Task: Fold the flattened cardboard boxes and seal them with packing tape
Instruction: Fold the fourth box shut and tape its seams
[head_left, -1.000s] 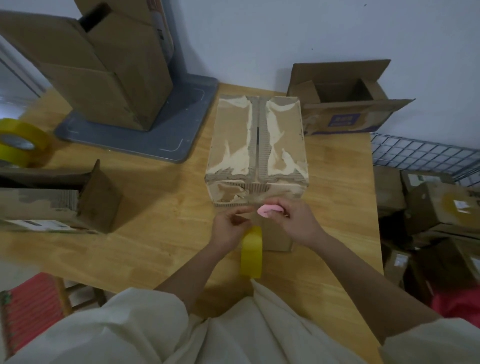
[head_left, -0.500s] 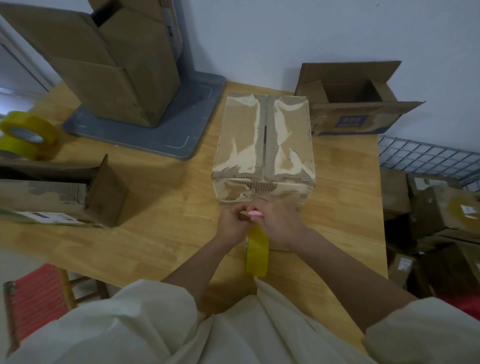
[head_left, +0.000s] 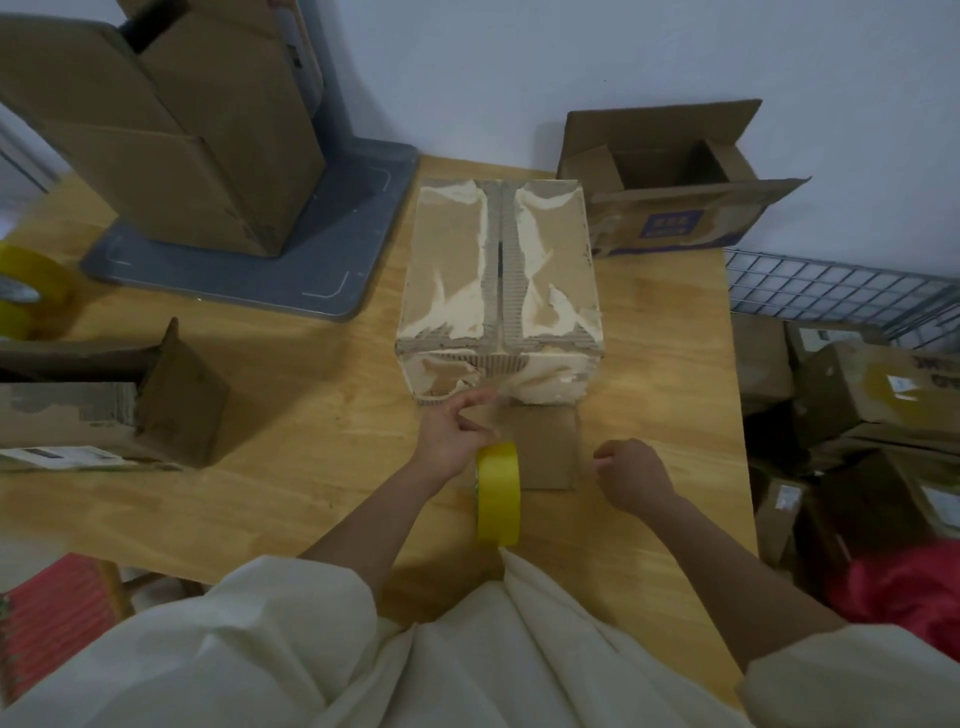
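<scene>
Wooden table (head_left: 291, 499) near its front edge: left hand (head_left: 451, 441) pinches tape from the yellow packing-tape roll (head_left: 497, 493) against the worn brown cardboard box (head_left: 498, 270), right hand (head_left: 631, 475) curled, contents unclear, so sealing seems underway, next pulling tape over the top seam.

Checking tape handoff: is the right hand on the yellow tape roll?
No: the right hand is curled on the table, apart from the yellow tape roll, which sits by the left hand.

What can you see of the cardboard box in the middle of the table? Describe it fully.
The cardboard box is brown corrugated card, folded up and standing on the wooden table. Its top flaps are closed and meet at a centre seam. The outer paper is torn away in pale patches, baring ribbed corrugation along the seam and front edge. The left hand touches its near face low down, beside a yellow tape roll. The right hand is clear of it.
</scene>
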